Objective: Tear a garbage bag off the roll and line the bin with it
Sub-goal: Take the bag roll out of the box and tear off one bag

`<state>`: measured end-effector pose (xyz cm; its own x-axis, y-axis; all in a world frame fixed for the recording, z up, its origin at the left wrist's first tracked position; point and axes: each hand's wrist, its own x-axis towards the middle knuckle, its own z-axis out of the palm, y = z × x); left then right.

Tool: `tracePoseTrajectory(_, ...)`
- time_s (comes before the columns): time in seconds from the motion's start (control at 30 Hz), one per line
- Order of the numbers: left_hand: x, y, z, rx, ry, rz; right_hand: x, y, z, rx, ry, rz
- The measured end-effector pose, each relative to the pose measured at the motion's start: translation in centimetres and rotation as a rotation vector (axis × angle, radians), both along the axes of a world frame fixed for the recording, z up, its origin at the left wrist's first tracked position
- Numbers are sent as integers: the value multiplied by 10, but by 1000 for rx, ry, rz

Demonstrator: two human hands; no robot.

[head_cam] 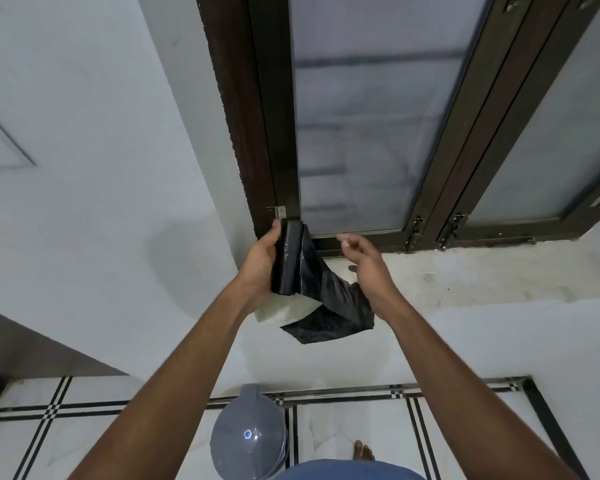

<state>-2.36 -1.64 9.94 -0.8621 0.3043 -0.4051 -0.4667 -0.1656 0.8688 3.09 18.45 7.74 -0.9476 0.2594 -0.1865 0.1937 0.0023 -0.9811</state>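
Note:
My left hand [258, 268] grips a black roll of garbage bags [286, 259], held upright in front of the window's lower left corner. A loose black bag [336, 306] unrolls from it, sagging down and to the right. My right hand [368, 263] is beside the roll with fingers spread; the bag's loose part passes under its palm, and I cannot tell whether it touches. The grey bin [248, 441] with its domed lid stands on the floor below, between my forearms.
A dark-framed window [354, 133] with frosted panes fills the wall ahead, over a rough white sill [482, 271]. A pale object [284, 311] sits on the sill's left end under the roll. The tiled floor [343, 427] has black inlay lines. My bare foot [362, 450] is right of the bin.

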Motion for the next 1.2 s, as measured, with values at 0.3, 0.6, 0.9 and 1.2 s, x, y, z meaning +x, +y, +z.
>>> tracePoseTrajectory(0.3, 2, -11, 9, -147, 60, 10, -35, 14, -11, 63, -78, 273)
tracePoseTrajectory(0.6, 3, -13, -8, -265, 132, 10, -40, 42, 8, 314, 13, 325)
tracePoseTrajectory(0.9, 4, 6, -8, -262, 221, 68, -40, 37, 27, 482, 147, 446)
tracePoseTrajectory(1.2, 7, 11, -4, -282, 262, 198, -44, 23, 33, 527, 217, 457)
